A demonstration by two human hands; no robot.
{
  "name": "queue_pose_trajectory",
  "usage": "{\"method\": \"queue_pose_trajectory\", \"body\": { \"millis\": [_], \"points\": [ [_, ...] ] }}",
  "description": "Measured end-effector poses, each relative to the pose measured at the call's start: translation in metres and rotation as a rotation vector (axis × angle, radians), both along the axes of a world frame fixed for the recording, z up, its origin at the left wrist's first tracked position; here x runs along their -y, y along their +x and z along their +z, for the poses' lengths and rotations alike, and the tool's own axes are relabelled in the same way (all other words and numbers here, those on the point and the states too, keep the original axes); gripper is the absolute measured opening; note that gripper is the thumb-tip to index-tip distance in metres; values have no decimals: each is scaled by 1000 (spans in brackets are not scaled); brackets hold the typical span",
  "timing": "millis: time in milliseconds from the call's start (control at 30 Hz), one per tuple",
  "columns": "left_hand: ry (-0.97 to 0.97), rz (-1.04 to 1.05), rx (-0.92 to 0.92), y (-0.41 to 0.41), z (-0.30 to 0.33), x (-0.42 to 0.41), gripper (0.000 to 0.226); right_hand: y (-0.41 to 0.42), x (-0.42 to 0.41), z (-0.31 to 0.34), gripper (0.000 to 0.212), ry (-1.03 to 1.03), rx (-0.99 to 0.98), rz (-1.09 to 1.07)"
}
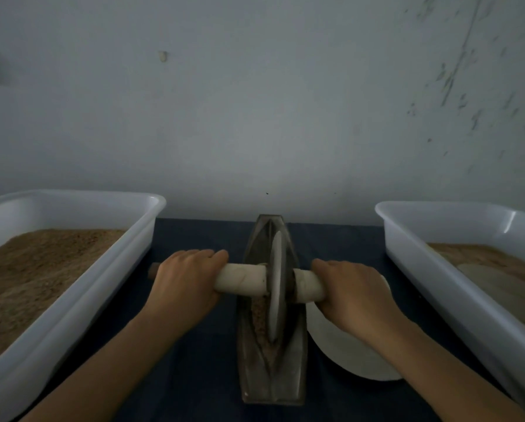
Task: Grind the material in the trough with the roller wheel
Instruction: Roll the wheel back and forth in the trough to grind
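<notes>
Mid-grind: left hand (185,281), right hand (351,295) clenched round white-wrapped axle handle (240,278); pale disc roller wheel (276,287) seated in narrow grey metal boat-shaped trough (272,354) on brown granular material (258,318). Next, likely: roll toward near end, pressing evenly.

Both bare forearms come in from the bottom corners and angle toward the middle. Left hand (186,281) is palm-down with fingers curled over what it grips, and right hand (351,292) mirrors it, knuckles up, wrists pretty much straight.
</notes>
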State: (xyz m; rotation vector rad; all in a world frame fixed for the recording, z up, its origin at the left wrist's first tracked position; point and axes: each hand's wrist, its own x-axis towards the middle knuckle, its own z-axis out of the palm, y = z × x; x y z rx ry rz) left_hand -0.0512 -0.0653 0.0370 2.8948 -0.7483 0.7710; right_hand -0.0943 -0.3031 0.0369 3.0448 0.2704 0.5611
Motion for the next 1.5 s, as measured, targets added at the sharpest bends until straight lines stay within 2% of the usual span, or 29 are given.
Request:
{"method": "queue_pose_trajectory", "body": {
  "millis": [467,700,900,1100,1300,1400,1500],
  "points": [
    [-51,98,37,91,-7,23,15,84,3,12,13,-57,54,-69],
    [-15,49,70,51,-11,12,23,54,4,2,16,-62,1,-38],
    [-9,-28,13,1,-1,-1,27,1,-2,4,19,-49,8,-23],
    [-7,-136,137,-23,10,-7,48,-29,-1,2,25,-19,5,-61],
    [28,-18,46,9,1,4,23,5,3,-1,19,4,-11,-72],
    [-10,20,53,32,-6,8,20,30,4,0,13,-31,-4,-70],
    [-11,55,55,54,-10,13,19,52,5,2,17,-60,18,-76]
  ]
}}
